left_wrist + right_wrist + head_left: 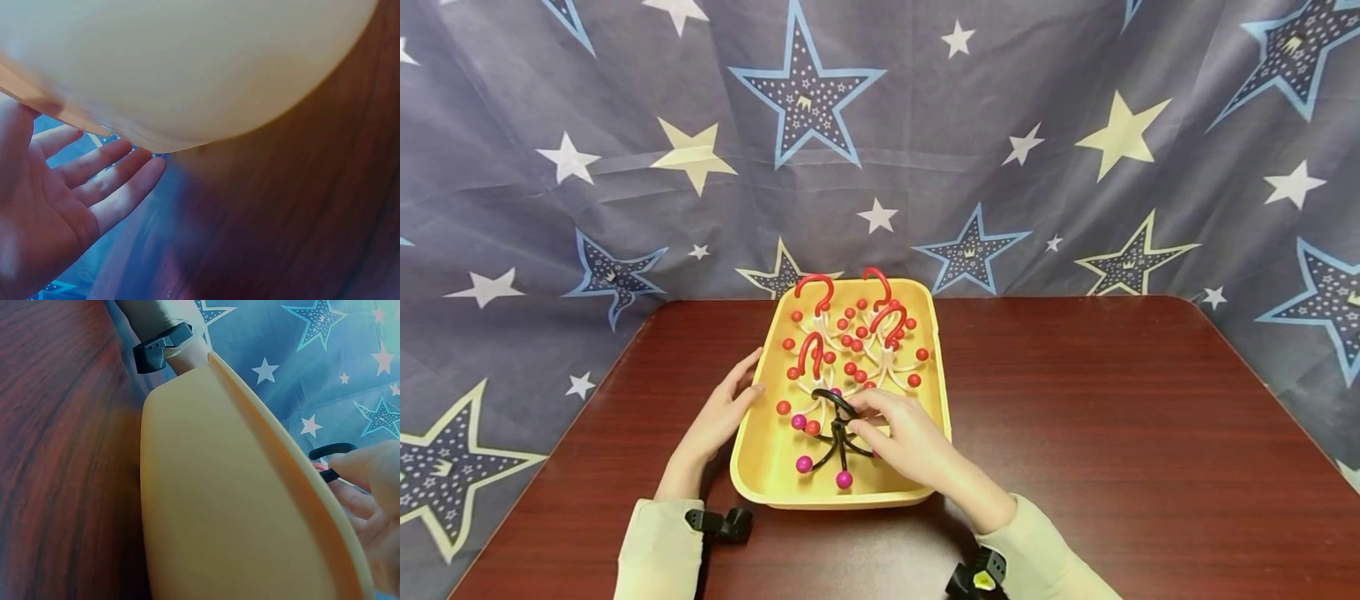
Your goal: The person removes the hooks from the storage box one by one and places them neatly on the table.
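Observation:
A yellow tray (pixel 752 487) holds several hook-topped pieces with thin curved legs ending in balls. Several red-hooked pieces (pixel 816 293) have white legs and red balls. Near the tray's front stands a black-hooked piece (pixel 841 442) with black legs and magenta balls. My right hand (pixel 910 437) reaches over it and pinches its hook near the stem; the right wrist view shows thumb and fingers at the black hook (pixel 331 451). Along the tray's left rim lies my left hand (pixel 726 417), thumb over the rim. Its fingers (pixel 119 200) are loosely straight beside the outer wall.
The tray stands on a dark red-brown wooden table (pixel 1112 417), close to its far edge. Behind hangs a grey-blue curtain (pixel 917 100) printed with stars. A black camera (pixel 722 525) is strapped to the left wrist, another (pixel 977 575) to the right.

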A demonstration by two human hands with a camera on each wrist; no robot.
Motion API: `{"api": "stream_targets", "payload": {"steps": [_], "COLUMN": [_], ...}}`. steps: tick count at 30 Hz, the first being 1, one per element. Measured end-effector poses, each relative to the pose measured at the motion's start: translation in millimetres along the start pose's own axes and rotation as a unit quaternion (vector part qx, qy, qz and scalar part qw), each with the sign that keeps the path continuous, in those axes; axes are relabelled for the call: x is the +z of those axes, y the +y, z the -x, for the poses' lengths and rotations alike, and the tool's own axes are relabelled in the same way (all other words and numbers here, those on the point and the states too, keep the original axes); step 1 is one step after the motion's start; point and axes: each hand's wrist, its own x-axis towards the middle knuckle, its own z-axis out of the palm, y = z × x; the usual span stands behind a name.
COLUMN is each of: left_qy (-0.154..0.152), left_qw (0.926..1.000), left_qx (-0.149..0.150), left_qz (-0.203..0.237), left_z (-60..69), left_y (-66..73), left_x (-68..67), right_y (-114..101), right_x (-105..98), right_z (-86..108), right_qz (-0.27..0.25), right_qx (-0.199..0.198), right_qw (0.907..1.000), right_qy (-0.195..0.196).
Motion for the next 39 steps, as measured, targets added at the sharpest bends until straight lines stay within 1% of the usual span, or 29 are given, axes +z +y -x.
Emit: {"api": "stream_targets", "payload": {"steps": [4, 8, 18, 24, 30, 37, 39], "left_qy": [0.001, 0.003, 0.003, 0.003, 0.002, 0.004, 0.003], "left_qw": [1.0, 1.0, 0.9999, 0.9999, 1.0, 0.9998, 0.9999], "left_qx": [-0.003, -0.006, -0.005, -0.004, -0.002, -0.001, 0.0], "left_qz": [0.0, -0.006, -0.008, -0.012, -0.009, -0.018, -0.015], "left_z": [-0.1, 0.8, 1.0, 1.5, 0.6, 0.8, 1.0], "left_y": [0.7, 0.7, 0.1, 0.5, -0.3, 0.0, 0.3], "left_x": [0.2, 0.2, 0.0, 0.5, 1.0, 0.8, 0.5], "right_y": [-0.8, -1.2, -0.5, 0.2, 0.5, 1.1, 1.7], "right_x": [0.7, 0.4, -0.4, -2.9, -5.0, -8.9, -10.3], "right_z": [-0.1, 0.4, 0.7, 0.7, 0.9, 0.6, 0.6], "right_qz": [-0.01, -0.003, 0.014, 0.022, 0.01, -0.016, -0.013], "right_qx": [0.003, 0.006, 0.007, 0.005, 0.006, 0.01, 0.013], "right_qw": [0.9999, 0.9997, 0.9995, 0.9989, 0.9987, 0.9983, 0.9981], "right_qy": [0.008, 0.022, 0.027, 0.04, 0.05, 0.054, 0.059]}}
